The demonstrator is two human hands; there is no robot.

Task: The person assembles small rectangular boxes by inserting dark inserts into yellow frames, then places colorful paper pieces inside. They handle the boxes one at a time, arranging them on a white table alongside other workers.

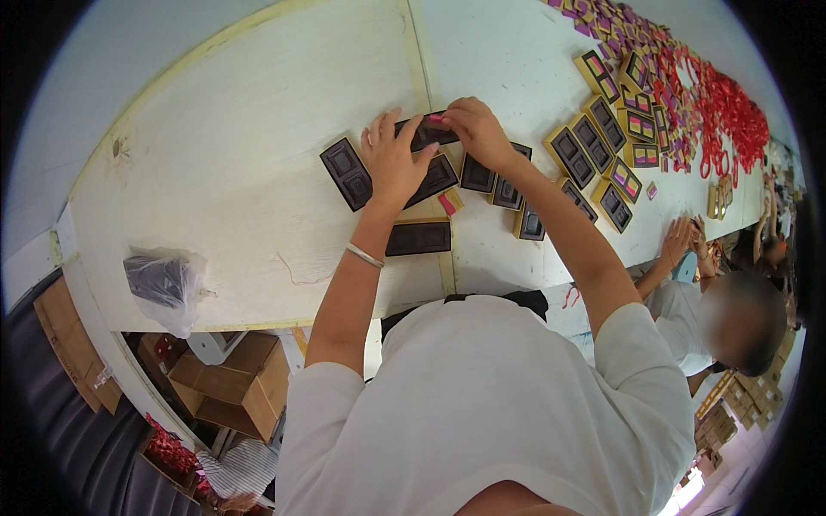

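My left hand [397, 163] holds a black-and-gold compartment box [439, 135] at its left end, thumb along the near edge and the other fingers spread. Over the same box my right hand [477, 131] is closed in a pinch at a small pink piece [437, 118], partly hidden by the fingertips. Beneath my left wrist lies another black tray box [434, 178], partly covered. A loose pink-and-yellow piece [448, 203] rests near it. One box [347, 174] lies tilted left of my left hand, and another [418, 238] lies nearer my body.
Several gold-edged boxes [571, 156] stand to the right, some filled with coloured pieces. Beyond are heaps of purple-and-gold pieces [602, 30] and red ribbons [723, 112]. A plastic-wrapped dark bundle [163, 284] sits at the table's left. Another person's hands [680, 241] are at the right.
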